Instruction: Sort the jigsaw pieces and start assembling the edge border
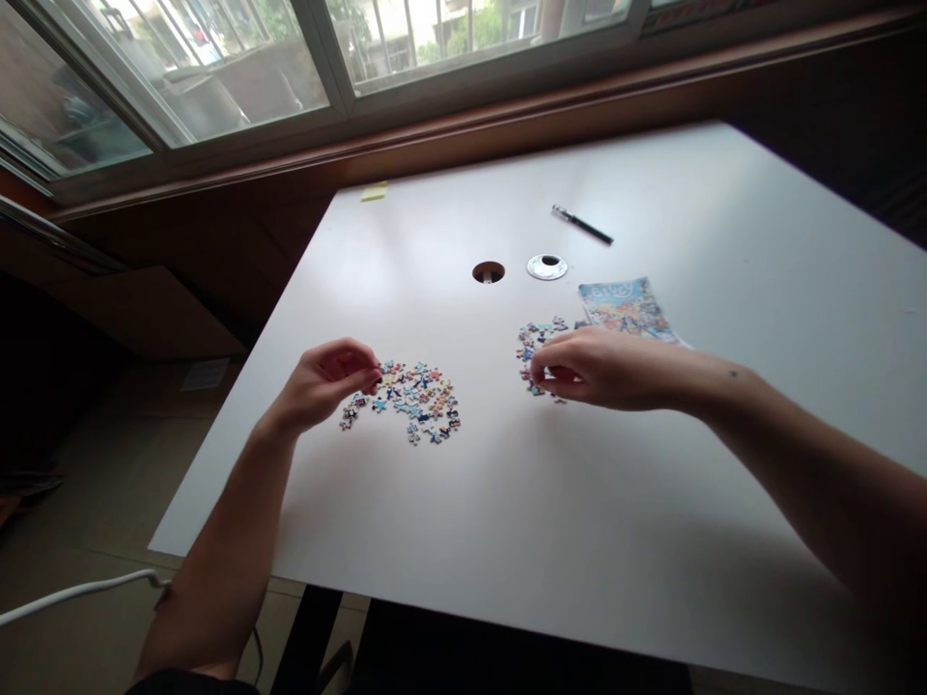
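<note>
Small, colourful jigsaw puzzle pieces (426,398) lie in a loose pile on the white table (463,521), left of the middle. At that pile's left edge is my left hand (334,384), thumb and fingers pinched together on what looks like a puzzle piece (378,380). My right hand (583,369) hovers over a second group of puzzle pieces (527,338) and covers part of it. Its fingertips are closed in a pinch pointing down; whatever is between them is hidden. Behind the right wrist lies a colourful printed picture sheet (629,307), partly covered.
A black pen (583,225) lies toward the back of the table. Nearer are a round cable hole (489,272) and a silvery ring-shaped cover (547,266). A yellow sticky note (375,192) is at the far left corner. Beyond the table runs a window (478,39).
</note>
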The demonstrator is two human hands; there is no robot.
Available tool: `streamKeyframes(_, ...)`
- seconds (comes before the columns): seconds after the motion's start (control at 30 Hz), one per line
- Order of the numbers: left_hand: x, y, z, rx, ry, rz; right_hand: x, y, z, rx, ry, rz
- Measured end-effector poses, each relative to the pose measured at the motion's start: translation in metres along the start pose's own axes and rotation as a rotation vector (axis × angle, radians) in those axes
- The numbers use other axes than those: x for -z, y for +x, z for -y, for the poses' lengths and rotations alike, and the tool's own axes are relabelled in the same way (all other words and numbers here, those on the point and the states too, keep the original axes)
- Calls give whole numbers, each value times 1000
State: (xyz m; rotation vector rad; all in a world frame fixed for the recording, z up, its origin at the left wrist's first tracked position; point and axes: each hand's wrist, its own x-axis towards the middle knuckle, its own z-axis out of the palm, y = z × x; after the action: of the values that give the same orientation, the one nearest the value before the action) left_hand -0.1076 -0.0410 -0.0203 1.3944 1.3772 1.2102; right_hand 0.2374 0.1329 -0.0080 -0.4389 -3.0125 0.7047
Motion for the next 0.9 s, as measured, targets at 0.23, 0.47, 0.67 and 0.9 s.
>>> streamKeyframes(0.23,-72,-12,2,-47,-194,57,-11,8,35,85,172,-145)
streamKeyframes(0.47,-81,-19,0,-78,-170,139,-22,11,65,47,414,-269)
streamKeyframes(0.67,-84,-21,1,-39,-172,264,-31,12,76,48,498,-274)
streamKeyframes(0.9,-84,-19,-5,-106,-31,456,-44,12,75,105,452,-205)
